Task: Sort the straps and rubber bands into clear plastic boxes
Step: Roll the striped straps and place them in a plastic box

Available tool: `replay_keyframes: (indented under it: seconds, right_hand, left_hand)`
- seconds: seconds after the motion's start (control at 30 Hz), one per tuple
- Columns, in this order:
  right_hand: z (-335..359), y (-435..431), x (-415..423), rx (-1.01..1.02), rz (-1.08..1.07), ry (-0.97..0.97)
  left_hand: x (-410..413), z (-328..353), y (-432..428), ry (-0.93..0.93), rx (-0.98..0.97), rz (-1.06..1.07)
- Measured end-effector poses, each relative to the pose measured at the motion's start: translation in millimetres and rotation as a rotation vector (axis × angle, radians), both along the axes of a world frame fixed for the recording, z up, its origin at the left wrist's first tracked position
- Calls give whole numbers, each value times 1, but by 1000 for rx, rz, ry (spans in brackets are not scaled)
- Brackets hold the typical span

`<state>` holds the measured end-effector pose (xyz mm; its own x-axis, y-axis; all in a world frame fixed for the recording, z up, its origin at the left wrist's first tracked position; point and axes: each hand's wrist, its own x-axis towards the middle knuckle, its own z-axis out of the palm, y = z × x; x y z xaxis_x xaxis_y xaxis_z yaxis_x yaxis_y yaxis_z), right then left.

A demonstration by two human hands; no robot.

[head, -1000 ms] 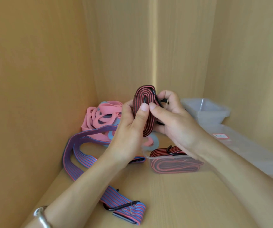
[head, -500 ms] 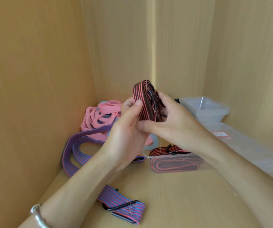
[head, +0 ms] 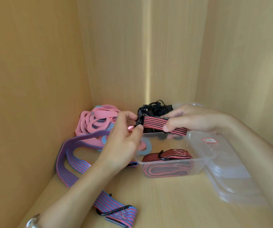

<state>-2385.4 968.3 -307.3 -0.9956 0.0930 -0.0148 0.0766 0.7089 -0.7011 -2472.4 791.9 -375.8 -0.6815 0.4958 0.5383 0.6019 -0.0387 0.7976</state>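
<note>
Head view: right hand [head: 186,119] pinches the coiled strap [head: 162,125] flat between thumb and fingers; left hand [head: 124,137], fingers loosely curled, steadies its near end. It hangs just above the box [head: 204,163], probably to drop in flat. Open room lies below; bands [head: 96,120] crowd the left hand's far side.

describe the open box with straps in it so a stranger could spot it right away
On the wooden shelf floor, look right of centre, below the two hands. The clear plastic box there holds coiled red-and-black striped straps; the clear containers beside it on the right hold none.
</note>
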Motion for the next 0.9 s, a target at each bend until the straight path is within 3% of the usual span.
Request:
replay_keyframes:
  seconds: [0.23, 0.5, 0.9]
  right_hand:
    - [-21, 3, -13, -20, 34, -235]
    - [-33, -1, -15, -47, 67, -282]
    - [-35, 7, -14, -89, 132, -195]
  left_hand:
    - [-5, -11, 1, 185, -391, -81]
    - [-8, -11, 0, 221, -480, -73]
    - [-8, -7, 2, 228, -568, -13]
